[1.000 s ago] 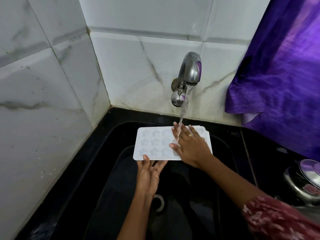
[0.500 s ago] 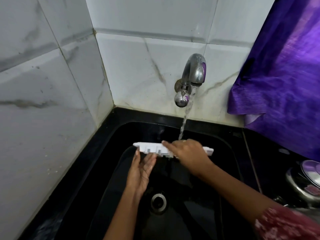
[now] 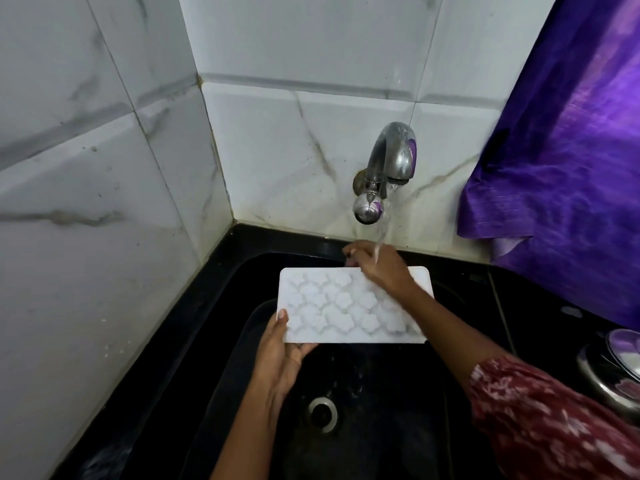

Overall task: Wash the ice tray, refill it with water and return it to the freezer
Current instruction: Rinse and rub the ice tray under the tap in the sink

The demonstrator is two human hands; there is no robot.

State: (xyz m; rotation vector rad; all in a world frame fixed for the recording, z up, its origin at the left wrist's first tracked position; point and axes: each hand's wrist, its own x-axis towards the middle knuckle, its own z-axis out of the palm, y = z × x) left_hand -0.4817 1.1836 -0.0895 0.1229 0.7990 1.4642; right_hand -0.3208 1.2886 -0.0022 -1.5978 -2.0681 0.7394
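Observation:
A white ice tray (image 3: 346,306) with several star-shaped moulds is held flat over the black sink (image 3: 214,306), its bumpy underside facing up. My left hand (image 3: 280,351) grips its near left corner, thumb on top and fingers beneath. My right hand (image 3: 377,265) holds the far edge, fingers curled over it. Water runs from the steel tap (image 3: 388,171) onto the back of my right hand.
The sink drain (image 3: 322,414) lies below the tray. White marble tiles (image 3: 104,202) close the left and back sides. A purple cloth (image 3: 568,168) hangs at right. A steel lidded pot (image 3: 616,368) stands on the black counter at the right edge.
The tray was flat with moulds up, then tipped on edge, and now lies flat again, turned over. My right hand moved from the tray's top to its far edge.

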